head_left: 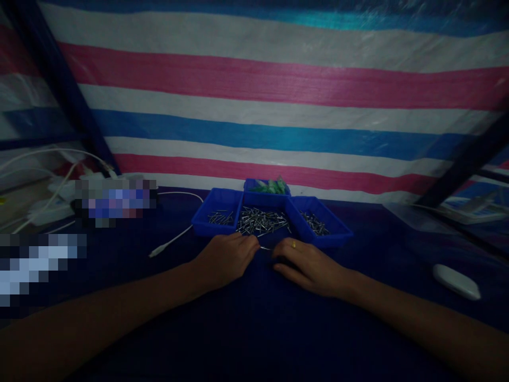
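A thin metal pin (pixel 265 248) spans the gap between my two hands, just above the dark blue table. My left hand (pixel 230 258) is closed around its left end, with the fingertips partly hidden. At the pin's other end is my right hand (pixel 312 263), wearing a ring. Its fingers are curled over and the thumb stands apart below them; whether they touch the pin I cannot tell. Beyond my hands lies a loose pile of similar metal pins (pixel 262 220). A left blue bin (pixel 210 229) and a right blue bin (pixel 338 233) flank it, both containing more pins.
Behind the pile, a third blue bin (pixel 260 198) holds green material. A white cable (pixel 175 239) ends on the table at left, near white power strips and wires. At right lies a white rounded object (pixel 456 281). A striped plastic sheet (pixel 278 90) hangs behind.
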Demonstrator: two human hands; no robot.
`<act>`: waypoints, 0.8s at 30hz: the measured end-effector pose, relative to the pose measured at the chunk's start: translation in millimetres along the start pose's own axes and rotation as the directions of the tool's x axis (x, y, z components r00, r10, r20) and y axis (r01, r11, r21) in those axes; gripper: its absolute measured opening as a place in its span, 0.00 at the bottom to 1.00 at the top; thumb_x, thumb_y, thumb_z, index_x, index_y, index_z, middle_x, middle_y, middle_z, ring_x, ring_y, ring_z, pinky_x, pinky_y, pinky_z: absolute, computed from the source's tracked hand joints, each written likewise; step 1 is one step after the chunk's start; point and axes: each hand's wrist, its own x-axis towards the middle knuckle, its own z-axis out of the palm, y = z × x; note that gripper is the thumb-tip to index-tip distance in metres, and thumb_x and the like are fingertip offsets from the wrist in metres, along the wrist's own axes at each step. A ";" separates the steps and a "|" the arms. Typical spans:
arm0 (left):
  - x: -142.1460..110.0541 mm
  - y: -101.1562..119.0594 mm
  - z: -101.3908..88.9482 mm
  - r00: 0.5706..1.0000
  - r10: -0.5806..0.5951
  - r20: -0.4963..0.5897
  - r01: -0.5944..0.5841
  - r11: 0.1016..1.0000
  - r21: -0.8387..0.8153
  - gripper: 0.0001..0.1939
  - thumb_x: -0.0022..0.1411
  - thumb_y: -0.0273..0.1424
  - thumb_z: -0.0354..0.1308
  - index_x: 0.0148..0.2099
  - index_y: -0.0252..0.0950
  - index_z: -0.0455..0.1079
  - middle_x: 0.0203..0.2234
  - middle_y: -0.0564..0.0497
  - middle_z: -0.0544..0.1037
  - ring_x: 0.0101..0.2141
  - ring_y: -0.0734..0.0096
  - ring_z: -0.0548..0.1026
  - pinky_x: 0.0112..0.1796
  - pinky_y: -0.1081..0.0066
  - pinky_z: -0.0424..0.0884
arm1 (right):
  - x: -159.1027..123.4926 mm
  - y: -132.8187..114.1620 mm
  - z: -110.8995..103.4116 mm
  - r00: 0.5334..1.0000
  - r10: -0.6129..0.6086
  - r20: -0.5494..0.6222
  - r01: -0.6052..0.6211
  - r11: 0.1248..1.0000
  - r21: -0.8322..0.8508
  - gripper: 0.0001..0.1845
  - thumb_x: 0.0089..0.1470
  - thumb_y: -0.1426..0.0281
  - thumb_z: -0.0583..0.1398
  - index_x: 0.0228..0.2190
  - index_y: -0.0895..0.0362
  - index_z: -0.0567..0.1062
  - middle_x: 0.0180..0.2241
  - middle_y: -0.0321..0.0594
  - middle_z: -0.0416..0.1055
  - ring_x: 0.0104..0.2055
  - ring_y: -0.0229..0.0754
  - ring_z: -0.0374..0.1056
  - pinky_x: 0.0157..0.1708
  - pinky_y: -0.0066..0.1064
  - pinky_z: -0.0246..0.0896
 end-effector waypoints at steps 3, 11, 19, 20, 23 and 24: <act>0.8 0.6 -0.2 1.000 -0.019 -0.006 0.018 1.000 -0.021 0.11 0.67 0.30 0.40 0.38 0.34 0.63 0.26 0.52 0.73 0.28 0.70 0.72 0.27 0.72 0.66 | 0.3 0.2 0.0 0.999 -0.024 0.028 0.024 1.000 0.011 0.09 0.60 0.68 0.50 0.38 0.58 0.67 0.35 0.41 0.66 0.37 0.38 0.63 0.38 0.31 0.61; 1.5 3.9 -8.4 0.998 -0.056 0.033 0.059 0.995 -0.078 0.12 0.63 0.31 0.45 0.46 0.33 0.61 0.30 0.50 0.74 0.30 0.69 0.73 0.30 0.71 0.68 | 0.5 2.3 4.3 0.922 0.246 -0.298 -0.182 0.957 0.224 0.23 0.58 0.67 0.52 0.55 0.54 0.55 0.49 0.49 0.61 0.42 0.43 0.65 0.34 0.34 0.66; 1.2 4.3 -7.8 0.992 -0.039 0.121 0.040 0.999 -0.005 0.11 0.63 0.29 0.45 0.45 0.35 0.64 0.35 0.49 0.70 0.33 0.69 0.71 0.29 0.71 0.68 | 0.1 0.0 8.4 0.955 0.280 -0.100 -0.233 0.915 0.330 0.38 0.55 0.68 0.56 0.60 0.50 0.40 0.57 0.49 0.55 0.45 0.44 0.66 0.34 0.34 0.69; 1.1 4.3 -7.3 0.991 -0.046 0.125 0.046 0.999 0.003 0.12 0.63 0.30 0.45 0.47 0.35 0.64 0.37 0.48 0.70 0.33 0.69 0.72 0.29 0.71 0.69 | 0.0 -0.5 8.2 0.971 0.231 -0.065 -0.204 0.937 0.284 0.33 0.55 0.69 0.55 0.59 0.51 0.48 0.53 0.47 0.61 0.45 0.43 0.66 0.38 0.35 0.67; 0.7 4.1 -5.4 0.989 -0.063 0.135 0.062 0.998 0.018 0.13 0.63 0.31 0.44 0.48 0.36 0.64 0.41 0.48 0.69 0.34 0.68 0.72 0.29 0.71 0.70 | 0.4 -2.4 6.9 0.997 0.077 -0.005 -0.075 0.988 0.135 0.20 0.56 0.71 0.54 0.51 0.55 0.64 0.47 0.44 0.67 0.49 0.43 0.61 0.48 0.39 0.59; 0.7 4.0 -5.1 0.988 -0.067 0.141 0.065 0.998 0.018 0.13 0.63 0.31 0.44 0.47 0.36 0.64 0.41 0.48 0.69 0.34 0.68 0.72 0.29 0.70 0.70 | 0.7 -2.9 6.4 0.999 0.042 0.008 -0.042 0.994 0.101 0.18 0.56 0.72 0.54 0.49 0.57 0.66 0.46 0.45 0.67 0.50 0.43 0.60 0.50 0.39 0.57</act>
